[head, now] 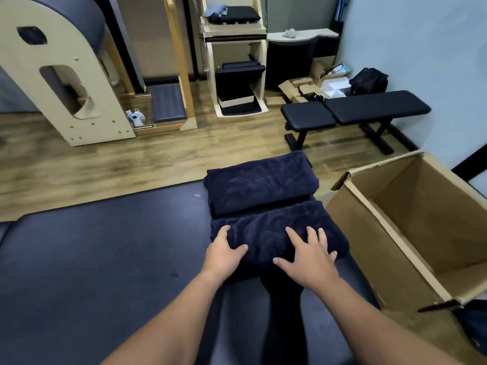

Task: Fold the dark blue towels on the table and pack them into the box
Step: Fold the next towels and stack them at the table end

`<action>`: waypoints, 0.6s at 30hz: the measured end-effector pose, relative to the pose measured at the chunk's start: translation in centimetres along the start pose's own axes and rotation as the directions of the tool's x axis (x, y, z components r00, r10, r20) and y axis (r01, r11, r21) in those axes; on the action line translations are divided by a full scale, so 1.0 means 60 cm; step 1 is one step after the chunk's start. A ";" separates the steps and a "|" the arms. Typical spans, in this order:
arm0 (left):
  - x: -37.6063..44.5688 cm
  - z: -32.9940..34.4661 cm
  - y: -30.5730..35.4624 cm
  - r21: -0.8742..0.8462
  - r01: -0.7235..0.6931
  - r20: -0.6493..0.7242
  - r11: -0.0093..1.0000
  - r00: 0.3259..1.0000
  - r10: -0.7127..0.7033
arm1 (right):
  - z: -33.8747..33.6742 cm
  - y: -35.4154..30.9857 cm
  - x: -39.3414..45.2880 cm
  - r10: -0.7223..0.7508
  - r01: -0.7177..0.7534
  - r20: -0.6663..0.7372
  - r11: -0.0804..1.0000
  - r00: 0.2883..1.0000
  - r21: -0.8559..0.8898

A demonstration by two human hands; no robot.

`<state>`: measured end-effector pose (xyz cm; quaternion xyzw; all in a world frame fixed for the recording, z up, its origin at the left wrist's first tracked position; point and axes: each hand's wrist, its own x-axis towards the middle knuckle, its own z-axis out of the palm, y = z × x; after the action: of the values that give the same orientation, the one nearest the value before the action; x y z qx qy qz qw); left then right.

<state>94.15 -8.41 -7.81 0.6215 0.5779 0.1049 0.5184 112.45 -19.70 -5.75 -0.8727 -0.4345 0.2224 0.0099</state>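
Two folded dark blue towels lie on the padded dark blue table point(92, 254). The far towel point(261, 185) sits at the table's far edge. The near towel point(268, 233) lies just in front of it. My left hand point(224, 252) rests on the near towel's left end, thumb on top. My right hand point(308, 256) presses flat on its right half with fingers spread. An open cardboard box point(355, 233) stands to the right of the table, and the part of its inside that shows holds no towel.
A black padded bench point(355, 111) stands on the wooden floor beyond the table. Pale wooden exercise equipment point(66, 83) fills the back left. Flattened cartons and a black bag point(369, 80) lie by the back wall.
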 end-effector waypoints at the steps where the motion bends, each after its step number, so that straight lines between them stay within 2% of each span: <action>1: 0.003 0.003 0.008 0.011 -0.005 0.010 1.000 1.000 0.005 | -0.005 0.006 0.011 -0.003 0.003 -0.004 1.000 1.000 -0.005; 5: 0.005 0.010 0.015 0.050 -0.007 0.071 0.999 0.997 0.003 | -0.016 0.023 0.040 -0.023 0.023 0.003 0.999 1.000 -0.026; 9: -0.016 0.021 0.014 0.348 0.002 -0.093 0.937 0.995 0.032 | -0.015 0.027 0.054 -0.057 0.060 0.056 0.997 0.997 -0.046; 11: -0.025 0.024 0.009 0.474 0.007 -0.104 0.880 0.993 0.048 | -0.017 0.025 0.058 -0.068 0.073 0.079 0.996 0.995 -0.058; 18: -0.052 0.003 -0.013 0.604 0.089 -0.094 0.792 0.995 -0.040 | -0.035 -0.010 0.044 -0.058 0.086 0.217 0.989 0.974 -0.121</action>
<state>92.85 -11.21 -7.01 0.7303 0.6212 -0.0801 0.2727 114.18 -16.95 -4.72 -0.8264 -0.4778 0.2855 -0.0855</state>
